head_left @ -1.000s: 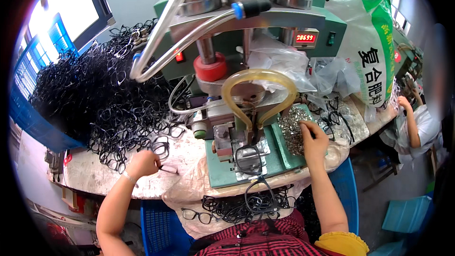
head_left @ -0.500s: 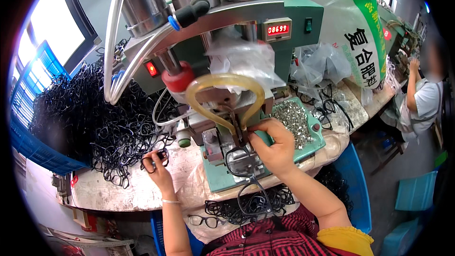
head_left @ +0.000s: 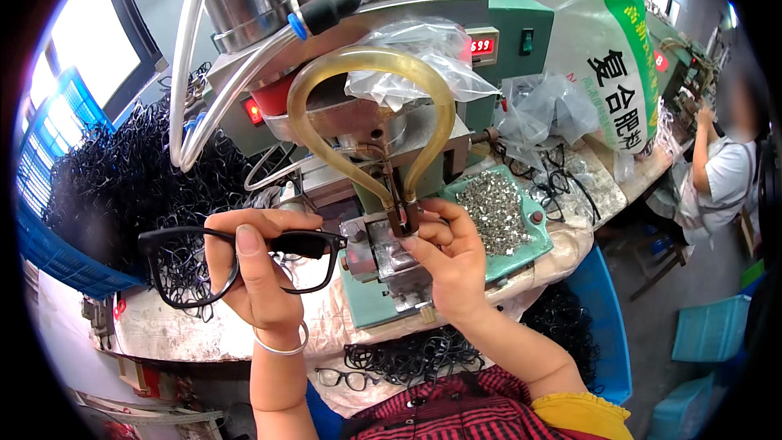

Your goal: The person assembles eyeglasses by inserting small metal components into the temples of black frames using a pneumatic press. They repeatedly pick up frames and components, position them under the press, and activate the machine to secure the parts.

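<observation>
My left hand is raised at the left of the press and pinches a black eyeglass frame between thumb and fingers. The frame's two rims stand out on either side of the fingers. My right hand has its thumb and fingers closed on a dark metal fitting. Both ends of a looped yellowish tube meet at that fitting. Just below sits the metal fixture on the press's green base.
A big heap of black frames fills the left, beside a blue basket. Small metal parts lie in a green tray. More frames lie before me. A co-worker sits at far right.
My left hand has come up from the heap's edge, an eyeglass frame now held near the camera. The frame at the fixture is gone from there. The tube loop sits higher and further left.
</observation>
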`<state>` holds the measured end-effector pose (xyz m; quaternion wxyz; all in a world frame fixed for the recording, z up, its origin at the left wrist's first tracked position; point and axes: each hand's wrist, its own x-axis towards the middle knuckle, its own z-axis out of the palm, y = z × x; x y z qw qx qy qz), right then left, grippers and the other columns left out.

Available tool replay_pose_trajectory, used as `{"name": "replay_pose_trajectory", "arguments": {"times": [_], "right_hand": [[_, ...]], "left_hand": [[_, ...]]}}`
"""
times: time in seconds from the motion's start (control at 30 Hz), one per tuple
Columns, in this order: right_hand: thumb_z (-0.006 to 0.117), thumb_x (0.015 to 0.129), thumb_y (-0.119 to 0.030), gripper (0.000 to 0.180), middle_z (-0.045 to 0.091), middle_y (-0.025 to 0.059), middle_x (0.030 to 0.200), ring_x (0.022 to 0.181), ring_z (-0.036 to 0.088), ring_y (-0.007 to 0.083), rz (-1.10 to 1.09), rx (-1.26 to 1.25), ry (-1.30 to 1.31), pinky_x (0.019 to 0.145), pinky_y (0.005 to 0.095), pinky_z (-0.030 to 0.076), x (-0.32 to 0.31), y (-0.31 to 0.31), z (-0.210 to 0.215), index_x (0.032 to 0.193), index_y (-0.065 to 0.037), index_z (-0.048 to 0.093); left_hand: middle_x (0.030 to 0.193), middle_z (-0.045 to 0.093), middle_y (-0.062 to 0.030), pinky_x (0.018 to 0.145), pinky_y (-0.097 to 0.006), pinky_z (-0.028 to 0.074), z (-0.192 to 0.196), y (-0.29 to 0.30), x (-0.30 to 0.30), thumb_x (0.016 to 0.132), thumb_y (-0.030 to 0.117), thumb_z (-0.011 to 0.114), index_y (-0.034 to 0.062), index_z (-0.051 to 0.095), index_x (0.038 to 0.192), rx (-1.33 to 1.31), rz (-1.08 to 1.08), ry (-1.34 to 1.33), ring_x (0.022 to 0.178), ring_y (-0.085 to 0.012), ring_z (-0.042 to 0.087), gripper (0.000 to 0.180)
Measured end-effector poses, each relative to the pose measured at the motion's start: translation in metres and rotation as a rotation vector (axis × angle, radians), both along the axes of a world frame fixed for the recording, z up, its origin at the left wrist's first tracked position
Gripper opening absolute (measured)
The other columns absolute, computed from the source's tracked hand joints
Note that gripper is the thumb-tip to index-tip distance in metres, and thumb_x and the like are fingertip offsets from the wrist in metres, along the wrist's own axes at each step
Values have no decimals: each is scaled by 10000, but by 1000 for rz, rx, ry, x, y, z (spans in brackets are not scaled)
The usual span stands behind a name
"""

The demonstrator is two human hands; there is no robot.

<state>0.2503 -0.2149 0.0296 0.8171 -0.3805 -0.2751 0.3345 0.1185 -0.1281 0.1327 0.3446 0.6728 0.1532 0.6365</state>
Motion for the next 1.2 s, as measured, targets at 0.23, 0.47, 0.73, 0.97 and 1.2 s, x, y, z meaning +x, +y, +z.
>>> {"name": "replay_pose_trajectory", "arguments": {"times": [0.23,0.47,0.73,0.97,1.2], "right_hand": [[736,789,-71,412,677,149,1133,1117,610,306,-382,-302,-1248,988,394,464,45,-59,18,1185,-4,643],[771,746,-128,190,652,124,861,881,584,330,-791,-755,-1349,803,435,463,100,-88,-72,887,-37,681],[736,778,-128,124,629,99,815,854,578,322,-739,-648,-1267,767,426,458,125,-43,-51,855,-64,663],[669,843,-122,66,644,101,907,925,581,331,-754,-670,-1359,757,457,464,117,-39,-55,886,-76,687],[665,796,-55,119,680,96,812,827,618,288,-747,-493,-1059,780,383,472,113,-55,-58,883,-57,746]], "left_hand": [[793,655,-317,489,-302,504,-36,-54,-40,1014,253,390,16,437,978,-870,-808,331,531,-258,583,244],[780,658,-274,323,-299,428,-66,-54,6,1019,276,385,75,448,967,-1488,-1193,242,450,-279,601,217],[782,667,-255,364,-300,456,-71,-65,15,1017,277,411,88,450,934,-1405,-1068,184,451,-258,590,210],[797,679,-268,377,-291,479,-77,-62,10,1018,261,414,37,502,990,-1372,-1041,205,457,-260,602,242],[703,680,-100,524,-256,491,-22,-60,-75,911,74,543,-39,667,760,-160,-354,110,579,-155,636,226]]}}
